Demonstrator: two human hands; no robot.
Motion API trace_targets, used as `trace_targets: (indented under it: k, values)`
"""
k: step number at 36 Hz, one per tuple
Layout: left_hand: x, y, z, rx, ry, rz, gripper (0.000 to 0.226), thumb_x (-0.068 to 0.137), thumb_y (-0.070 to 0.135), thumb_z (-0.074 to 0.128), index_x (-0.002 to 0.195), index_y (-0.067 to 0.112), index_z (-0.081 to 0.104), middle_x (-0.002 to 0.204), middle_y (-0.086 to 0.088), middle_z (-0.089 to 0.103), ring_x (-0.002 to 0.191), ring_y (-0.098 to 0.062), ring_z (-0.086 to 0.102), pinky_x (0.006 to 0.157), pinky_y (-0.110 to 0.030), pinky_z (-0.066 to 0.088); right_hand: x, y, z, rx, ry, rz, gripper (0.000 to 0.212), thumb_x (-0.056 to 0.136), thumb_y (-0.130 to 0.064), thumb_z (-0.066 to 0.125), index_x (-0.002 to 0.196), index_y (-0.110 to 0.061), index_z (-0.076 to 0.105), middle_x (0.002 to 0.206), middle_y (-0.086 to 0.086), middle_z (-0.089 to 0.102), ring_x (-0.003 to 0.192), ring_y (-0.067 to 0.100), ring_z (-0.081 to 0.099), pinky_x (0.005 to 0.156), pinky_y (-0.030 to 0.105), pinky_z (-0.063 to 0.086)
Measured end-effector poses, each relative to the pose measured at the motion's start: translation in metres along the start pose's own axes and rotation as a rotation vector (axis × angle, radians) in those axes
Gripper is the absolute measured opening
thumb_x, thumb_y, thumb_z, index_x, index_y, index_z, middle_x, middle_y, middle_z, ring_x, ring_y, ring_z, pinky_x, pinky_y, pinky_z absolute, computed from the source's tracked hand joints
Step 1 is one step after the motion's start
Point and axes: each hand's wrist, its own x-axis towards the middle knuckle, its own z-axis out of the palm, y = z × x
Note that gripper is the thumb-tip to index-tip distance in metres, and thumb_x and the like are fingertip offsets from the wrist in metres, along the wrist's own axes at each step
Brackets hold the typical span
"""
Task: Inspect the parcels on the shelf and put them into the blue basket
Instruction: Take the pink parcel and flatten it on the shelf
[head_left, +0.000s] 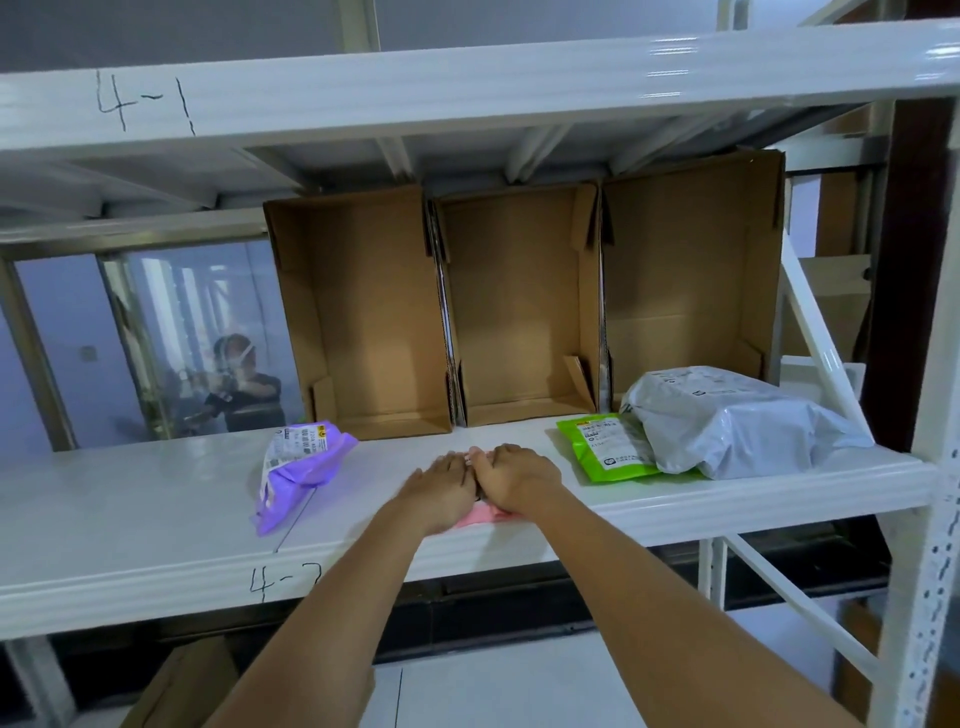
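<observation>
A pink parcel (480, 516) lies near the front edge of the white shelf (156, 525), mostly hidden under both hands. My left hand (444, 488) and my right hand (519, 478) lie side by side on top of it, touching, with fingers curled over its far edge. Left of the hands sits a purple parcel (298, 467) with a white label. To the right a green parcel (605, 447) lies partly under a large grey parcel (737, 421). The blue basket is out of view.
Three open cardboard boxes (363, 312) stand on their sides at the back of the shelf. An upper shelf beam (467, 88) marked "4-1" runs overhead. A white upright (935, 467) bounds the right. A person is reflected in glass (239, 384) behind.
</observation>
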Motion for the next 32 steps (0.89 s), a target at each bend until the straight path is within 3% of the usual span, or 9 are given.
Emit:
trace_targets:
  k: [4, 9, 13, 16, 22, 28, 32]
  values:
    - [-0.019, -0.007, 0.003, -0.025, -0.012, -0.006, 0.055, 0.104, 0.036, 0.01, 0.155, 0.017, 0.0, 0.162, -0.002, 0.0, 0.149, -0.018, 0.002, 0.121, -0.043, 0.006, 0.002, 0.0, 0.002, -0.056, -0.032, -0.013, 0.055, 0.1, -0.041, 0.019, 0.138, -0.013, 0.047, 0.138, 0.013, 0.05, 0.127, 0.03, 0.046, 0.102, 0.042, 0.037]
    - [-0.033, -0.003, -0.002, 0.002, -0.039, -0.038, 0.056, 0.104, 0.038, 0.006, 0.154, 0.015, 0.0, 0.162, 0.0, -0.001, 0.149, -0.015, -0.001, 0.121, -0.04, 0.003, -0.005, -0.003, -0.004, -0.127, -0.041, -0.065, 0.062, 0.101, -0.044, 0.015, 0.152, -0.01, 0.026, 0.16, 0.008, 0.023, 0.146, 0.023, 0.021, 0.118, 0.041, 0.021]
    - [-0.033, -0.002, -0.003, 0.02, -0.054, -0.059, 0.057, 0.103, 0.039, 0.005, 0.154, 0.014, 0.0, 0.162, -0.002, -0.001, 0.149, -0.016, 0.001, 0.121, -0.042, 0.004, -0.013, 0.004, -0.003, -0.171, -0.099, -0.21, 0.058, 0.103, -0.039, 0.015, 0.156, -0.014, 0.012, 0.164, 0.0, 0.006, 0.151, 0.016, 0.004, 0.122, 0.037, 0.011]
    - [-0.034, -0.002, -0.003, 0.002, -0.055, -0.076, 0.057, 0.104, 0.038, 0.006, 0.154, 0.014, 0.0, 0.162, -0.001, -0.002, 0.149, -0.016, 0.0, 0.121, -0.041, 0.005, -0.019, 0.01, -0.006, -0.181, -0.154, -0.224, 0.059, 0.103, -0.041, 0.015, 0.156, -0.013, 0.013, 0.164, 0.002, 0.001, 0.151, 0.016, 0.0, 0.122, 0.035, 0.008]
    - [-0.037, 0.003, -0.004, -0.005, -0.058, -0.098, 0.057, 0.103, 0.038, 0.006, 0.154, 0.015, -0.002, 0.162, 0.0, -0.003, 0.149, -0.015, 0.0, 0.121, -0.04, 0.004, -0.036, 0.011, -0.012, -0.153, -0.172, -0.081, 0.07, 0.101, -0.05, 0.016, 0.154, -0.003, 0.013, 0.161, 0.016, 0.011, 0.144, 0.031, 0.026, 0.112, 0.039, 0.027]
    - [-0.039, 0.006, -0.004, -0.031, -0.007, -0.095, 0.056, 0.103, 0.039, 0.009, 0.155, 0.017, 0.003, 0.162, -0.001, 0.008, 0.148, -0.017, 0.011, 0.12, -0.041, 0.01, -0.044, 0.013, -0.021, -0.137, -0.204, -0.067, 0.071, 0.102, -0.05, 0.015, 0.155, -0.004, 0.007, 0.163, 0.013, 0.002, 0.148, 0.027, 0.016, 0.115, 0.04, 0.022]
    - [-0.035, 0.009, -0.01, -0.333, 0.076, -0.208, 0.059, 0.102, 0.044, 0.014, 0.151, 0.012, 0.015, 0.155, -0.011, 0.028, 0.14, -0.03, 0.032, 0.114, -0.041, 0.026, -0.043, 0.008, -0.03, -0.161, 0.012, -0.087, 0.056, 0.102, -0.041, 0.02, 0.148, -0.011, 0.032, 0.153, 0.011, 0.031, 0.136, 0.03, 0.038, 0.107, 0.044, 0.032]
